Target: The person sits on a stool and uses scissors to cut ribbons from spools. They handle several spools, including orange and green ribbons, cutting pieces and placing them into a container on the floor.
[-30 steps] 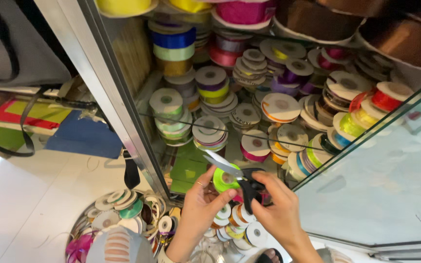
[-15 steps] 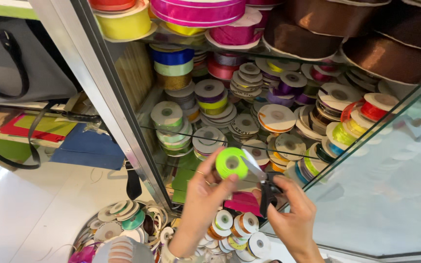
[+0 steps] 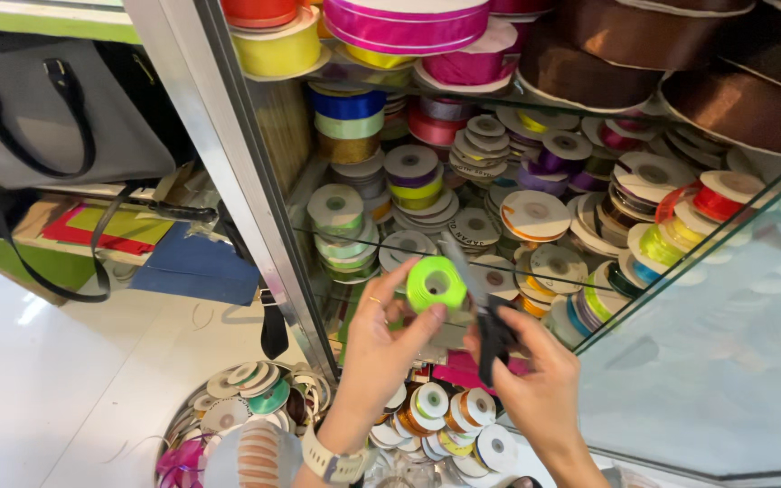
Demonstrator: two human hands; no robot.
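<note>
Green ribbon spool (image 3: pixel 436 283), a small neon roll with a white core, is pinched at its rim between the thumb and fingers of my left hand (image 3: pixel 381 343), held up before the glass shelf (image 3: pixel 354 242) of stacked ribbon reels. My right hand (image 3: pixel 540 384) is closed around the black handles of scissors (image 3: pixel 485 312), whose blades point up just beside the spool. A grey handbag (image 3: pixel 42 117) hangs at far left. More spools lie in a basket (image 3: pixel 255 398) on the floor.
</note>
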